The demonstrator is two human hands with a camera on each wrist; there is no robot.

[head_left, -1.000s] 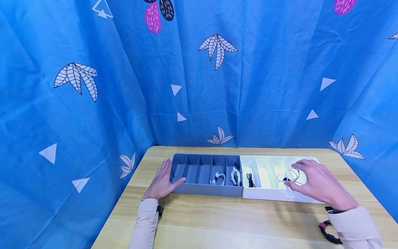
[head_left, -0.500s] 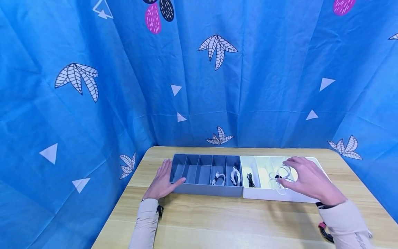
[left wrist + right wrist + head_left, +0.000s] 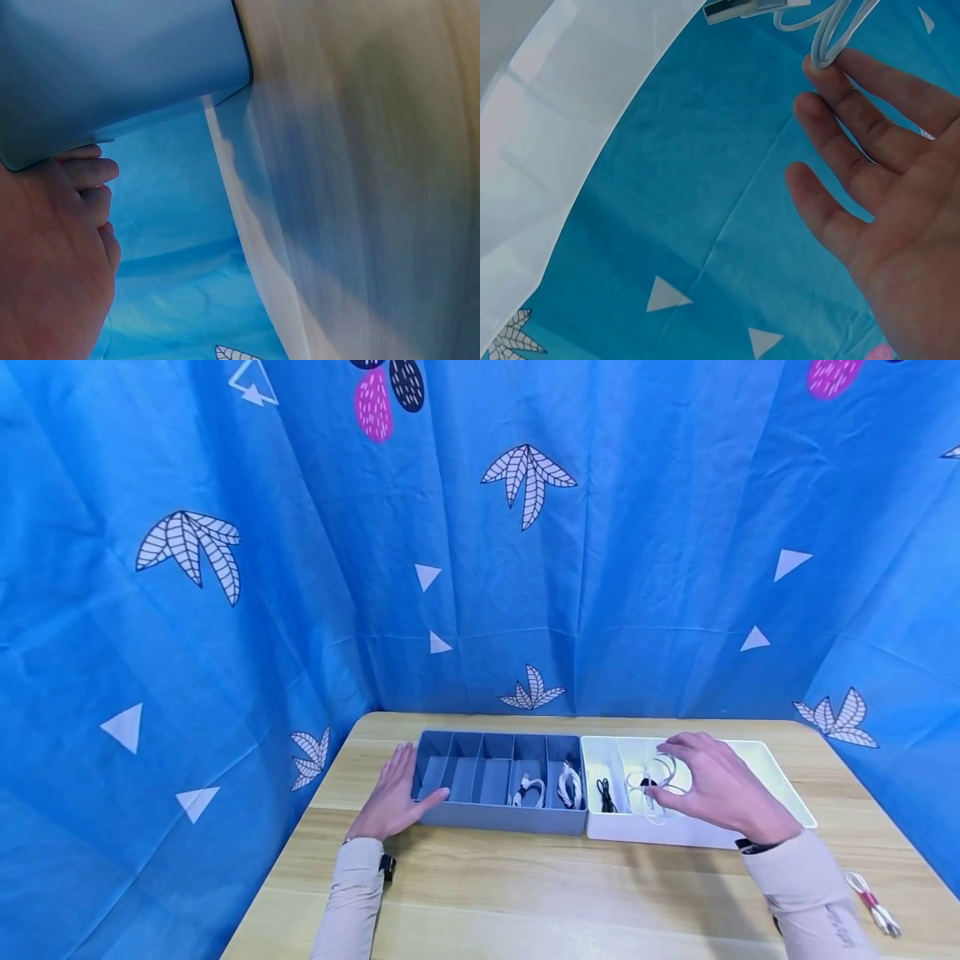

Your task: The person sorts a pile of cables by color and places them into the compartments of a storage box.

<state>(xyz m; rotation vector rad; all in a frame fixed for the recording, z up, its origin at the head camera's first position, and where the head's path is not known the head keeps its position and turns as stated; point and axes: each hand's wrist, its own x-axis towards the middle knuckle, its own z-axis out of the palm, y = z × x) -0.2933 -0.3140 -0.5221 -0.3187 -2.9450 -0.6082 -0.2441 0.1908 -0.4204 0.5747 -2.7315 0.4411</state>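
My right hand (image 3: 720, 785) pinches a coiled white USB cable (image 3: 829, 37) between thumb and fingertips, above a white divided box (image 3: 630, 828). A dark tie binds the coil, and its USB plug (image 3: 739, 9) shows in the right wrist view. With fingers extended, my left hand (image 3: 390, 795) rests against the left end of a grey divided box (image 3: 495, 817), thumb along its front rim. Two rightmost compartments of the grey box hold a small white cable (image 3: 531, 790) and a white cable bundle (image 3: 570, 785). A black cable (image 3: 605, 795) lies in the white box's leftmost compartment.
On the wooden table (image 3: 525, 893), a white cable with a red tie (image 3: 870, 902) lies at the right. Part of a dark item shows beside my right sleeve (image 3: 798, 889). A blue patterned curtain (image 3: 645, 568) hangs behind and around the table.
My right hand has moved left along the white box with the coiled cable. The red-tied cable has come into view; the black coil is now mostly behind my sleeve. My left hand stays put.
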